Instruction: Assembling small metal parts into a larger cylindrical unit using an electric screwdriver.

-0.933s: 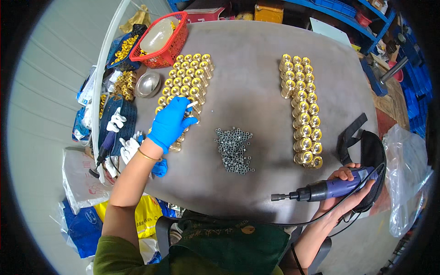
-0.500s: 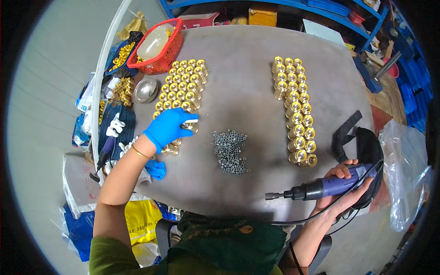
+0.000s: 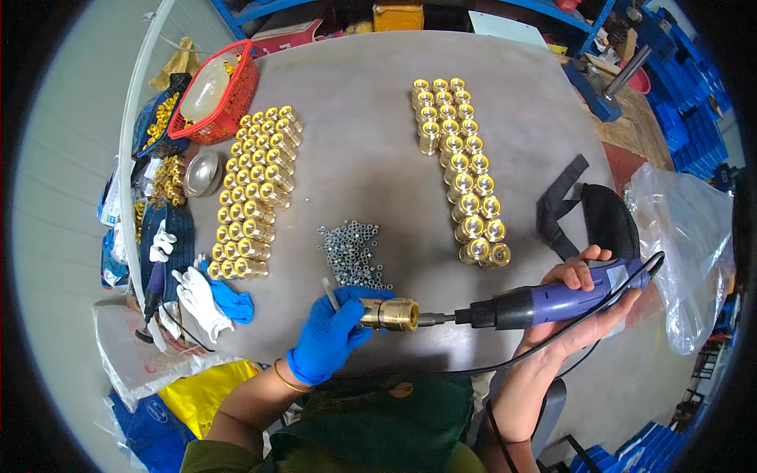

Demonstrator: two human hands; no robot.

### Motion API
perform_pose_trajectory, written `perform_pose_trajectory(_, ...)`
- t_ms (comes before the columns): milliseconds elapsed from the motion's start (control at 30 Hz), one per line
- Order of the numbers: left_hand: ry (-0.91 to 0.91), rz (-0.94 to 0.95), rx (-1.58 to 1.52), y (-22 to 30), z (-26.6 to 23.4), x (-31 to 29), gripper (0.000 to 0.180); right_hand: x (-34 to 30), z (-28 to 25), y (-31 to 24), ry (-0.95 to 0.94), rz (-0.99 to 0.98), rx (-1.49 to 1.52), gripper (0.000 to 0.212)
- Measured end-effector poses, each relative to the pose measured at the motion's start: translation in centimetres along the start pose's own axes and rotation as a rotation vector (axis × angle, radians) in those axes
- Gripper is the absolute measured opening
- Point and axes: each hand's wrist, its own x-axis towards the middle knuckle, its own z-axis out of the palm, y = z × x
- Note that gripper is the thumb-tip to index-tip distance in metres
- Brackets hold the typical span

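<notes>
My left hand [image 3: 323, 339], in a blue glove, grips a brass cylindrical fitting [image 3: 394, 314] held sideways, its open end facing right. A thin whitish stick [image 3: 330, 293] also sticks up between the gloved fingers. Bare, my right hand [image 3: 582, 339] is wrapped round a purple and black electric screwdriver [image 3: 516, 308]. Its socket bit [image 3: 432, 318] points left and meets the fitting's open end; how deep the tip sits is hidden. Just beyond the left hand lies a loose pile of small grey nuts [image 3: 351, 248] on the table [image 3: 347, 110].
Upright brass fittings stand in a left block [image 3: 256, 177] and a right block [image 3: 461, 169]. A red basket [image 3: 236, 91] and metal bowl [image 3: 203, 173] sit at the left edge. Right are a black strapped pouch [image 3: 611, 225] and the driver's black cable [image 3: 544, 347].
My left hand has come from the left block toward me with a brass fitting, which now meets the driver bit. The right hand keeps its hold on the screwdriver. The whole view has shifted.
</notes>
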Motion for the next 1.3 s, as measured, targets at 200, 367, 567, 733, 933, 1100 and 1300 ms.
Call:
perform_pose_trajectory(200,-0.065,-0.047,-0.176,-0.7,1.1,0.4,0.026,0.0,0.0,-0.3,0.011,-0.056,-0.073,0.055)
perform_pose_trajectory(367,-0.029,-0.101,-0.234,0.1,1.5,0.4,0.027,0.2,0.1,-0.3,-0.002,-0.088,-0.108,0.054)
perform_pose_trajectory(567,-0.007,-0.117,-0.217,0.7,1.9,1.0,0.027,0.4,0.2,-0.1,-0.031,-0.14,-0.132,0.056)
perform_pose_trajectory(733,0.025,-0.086,-0.276,-0.2,2.2,1.2,0.027,0.9,-0.3,0.1,-0.074,-0.117,-0.167,0.056)
perform_pose_trajectory(933,0.006,-0.181,-0.288,0.6,0.1,3.3,0.027,1.5,0.2,-2.0,-0.195,-0.136,-0.105,0.056)
perform_pose_trajectory(1100,-0.183,0.491,0.702,0.7,0.4,5.5,0.029,0.8,1.4,-3.7,-0.382,-0.103,-0.186,0.058)
perform_pose_trajectory(1300,-0.47,0.193,1.171,4.6,2.7,6.1,0.035,-0.8,2.8,-3.9,-0.332,-0.199,-0.536,0.097)
